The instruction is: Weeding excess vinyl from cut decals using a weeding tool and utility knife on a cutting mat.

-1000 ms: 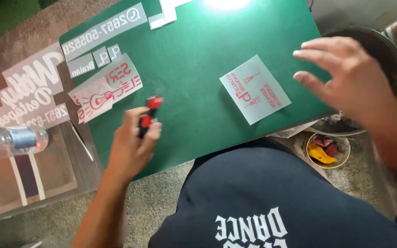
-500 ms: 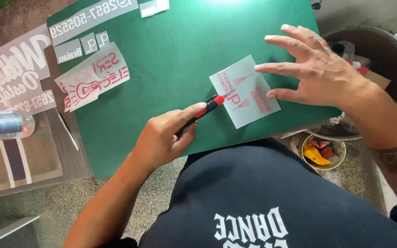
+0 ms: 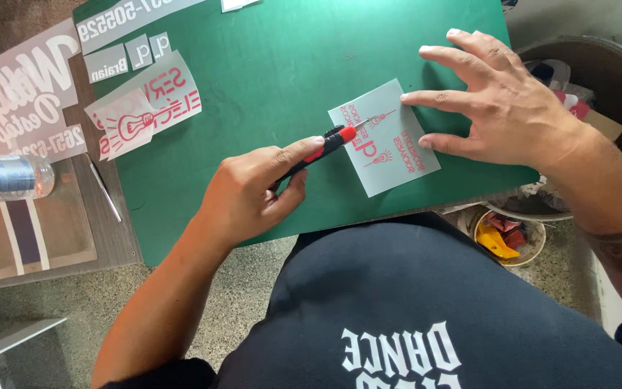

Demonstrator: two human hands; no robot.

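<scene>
Hands two, one knife (image 3: 329, 144), one decal (image 3: 384, 137)

— What labels lay on the green mat (image 3: 268, 86)?
— A pale square decal (image 3: 383, 137) with red print lay near its front edge. Red-printed decals (image 3: 142, 112) sat at the left edge, and white lettered stickers (image 3: 30, 94) lay beyond.

Left hand (image 3: 253, 191) carried red-black knife (image 3: 325, 148) from mat edge to sticker sheet (image 3: 383, 137); right hand (image 3: 505, 108) now pins sheet.
</scene>
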